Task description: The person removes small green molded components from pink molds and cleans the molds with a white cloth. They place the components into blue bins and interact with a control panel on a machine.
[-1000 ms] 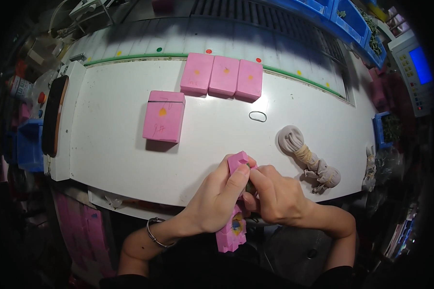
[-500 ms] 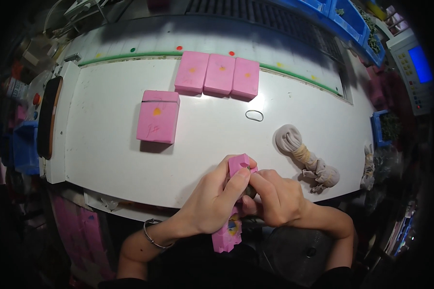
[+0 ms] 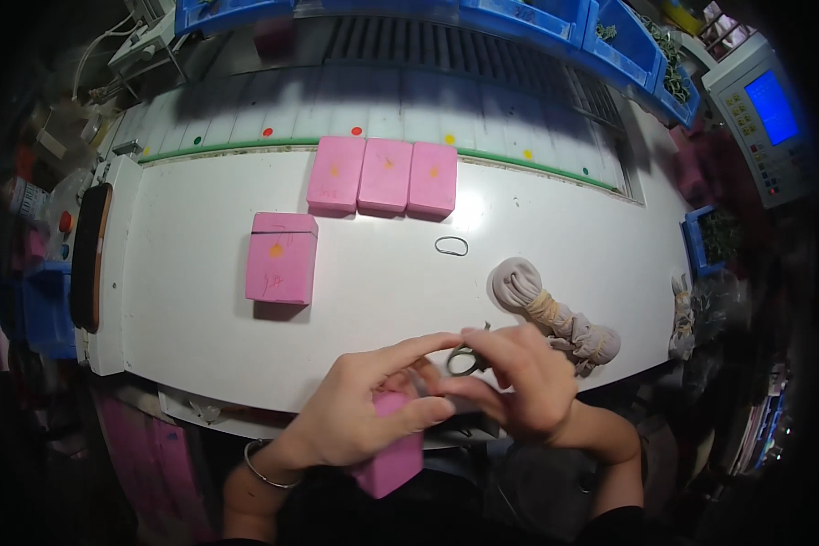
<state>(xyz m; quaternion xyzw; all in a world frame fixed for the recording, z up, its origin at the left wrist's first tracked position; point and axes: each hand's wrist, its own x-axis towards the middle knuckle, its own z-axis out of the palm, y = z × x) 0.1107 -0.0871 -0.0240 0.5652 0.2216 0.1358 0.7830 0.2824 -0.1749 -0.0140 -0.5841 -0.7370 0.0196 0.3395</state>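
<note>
Two bare hands meet at the near edge of a white worktop [image 3: 191, 337]. The left hand [image 3: 341, 419] has its grip closed around a held pink block [image 3: 396, 466], partly covered by the thumb. The right hand [image 3: 532, 382] has its grip clamped on a dark ring-shaped piece [image 3: 479, 361]; whether the left index fingertip touches this piece is hard to judge. Beyond lie a wire loop [image 3: 451, 238] and, to its right, a tied cloth bundle [image 3: 560, 318]. Three pink blocks [image 3: 384, 177] form a row near a green strip [image 3: 519, 167].
</note>
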